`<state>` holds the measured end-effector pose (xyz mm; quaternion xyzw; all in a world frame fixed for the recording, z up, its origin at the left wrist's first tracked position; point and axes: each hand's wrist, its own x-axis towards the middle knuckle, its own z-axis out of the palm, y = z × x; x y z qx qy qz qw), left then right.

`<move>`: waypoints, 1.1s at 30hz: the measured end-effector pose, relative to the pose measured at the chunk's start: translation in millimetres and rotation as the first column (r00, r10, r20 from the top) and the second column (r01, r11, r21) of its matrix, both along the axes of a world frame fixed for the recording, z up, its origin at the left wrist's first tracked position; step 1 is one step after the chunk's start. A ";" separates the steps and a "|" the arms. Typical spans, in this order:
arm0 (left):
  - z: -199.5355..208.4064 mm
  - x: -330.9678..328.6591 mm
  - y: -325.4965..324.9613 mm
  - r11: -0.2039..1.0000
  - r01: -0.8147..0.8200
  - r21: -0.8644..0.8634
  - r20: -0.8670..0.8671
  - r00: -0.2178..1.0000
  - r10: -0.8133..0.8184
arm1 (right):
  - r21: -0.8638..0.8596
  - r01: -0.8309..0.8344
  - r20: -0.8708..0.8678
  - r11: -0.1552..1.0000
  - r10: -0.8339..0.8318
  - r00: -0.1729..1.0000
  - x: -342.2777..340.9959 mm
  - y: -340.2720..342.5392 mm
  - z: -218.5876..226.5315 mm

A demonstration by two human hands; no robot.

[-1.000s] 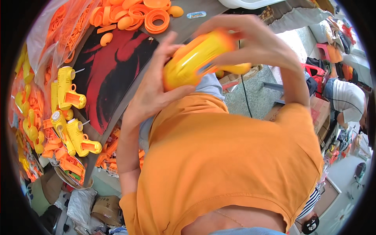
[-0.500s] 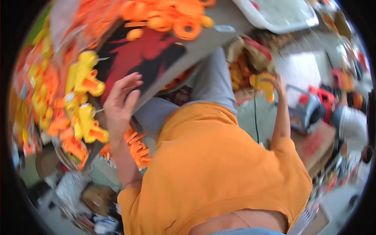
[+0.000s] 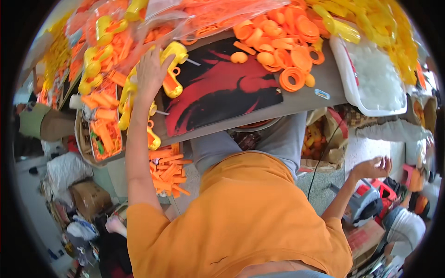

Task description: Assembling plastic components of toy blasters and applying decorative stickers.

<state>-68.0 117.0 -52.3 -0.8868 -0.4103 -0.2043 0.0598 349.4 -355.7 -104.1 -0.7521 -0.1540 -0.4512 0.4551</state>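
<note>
My left hand (image 3: 154, 74) reaches over the left part of the table among several yellow toy guns. Its fingers are stretched out and the thumb stands apart, right beside a yellow toy gun (image 3: 172, 76) with an orange part and a thin white rod. Another yellow toy gun (image 3: 126, 104) lies partly hidden under my wrist. Out to the right, away from the table, my right hand (image 3: 373, 167) hangs in the air with loosely bent fingers and nothing visible in it. Below and left of it stands a paper bag (image 3: 340, 139) with yellow and orange pieces inside.
A black and red mat (image 3: 218, 92) covers the table's middle. Orange rings and caps (image 3: 292, 55) are heaped behind it, near a white tray (image 3: 345, 88) of clear pieces. Boxed orange parts (image 3: 105, 132) stand at left; orange strips (image 3: 169, 171) lie below the table edge. A dark cable (image 3: 320, 160) hangs beside the bag.
My right hand has let go of the yellow toy gun it held near the paper bag and moved outward. My left hand has moved forward over the toy guns. The view has turned.
</note>
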 end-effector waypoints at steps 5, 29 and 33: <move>-19.6 29.9 -11.8 0.988 0.126 -0.088 -0.058 0.990 -0.131 | -0.392 -0.599 -0.077 0.698 0.624 0.778 -65.5 91.4 35.1; 56.5 40.2 -101.0 0.847 0.430 -0.313 0.451 0.852 -0.267 | 0.496 -0.862 -0.677 0.109 0.670 -0.305 -66.0 252.6 69.4; 58.0 59.1 -104.3 0.871 0.402 -0.282 0.437 0.862 -0.256 | 0.873 -0.465 -0.285 -0.149 0.617 -0.734 -103.2 275.1 108.9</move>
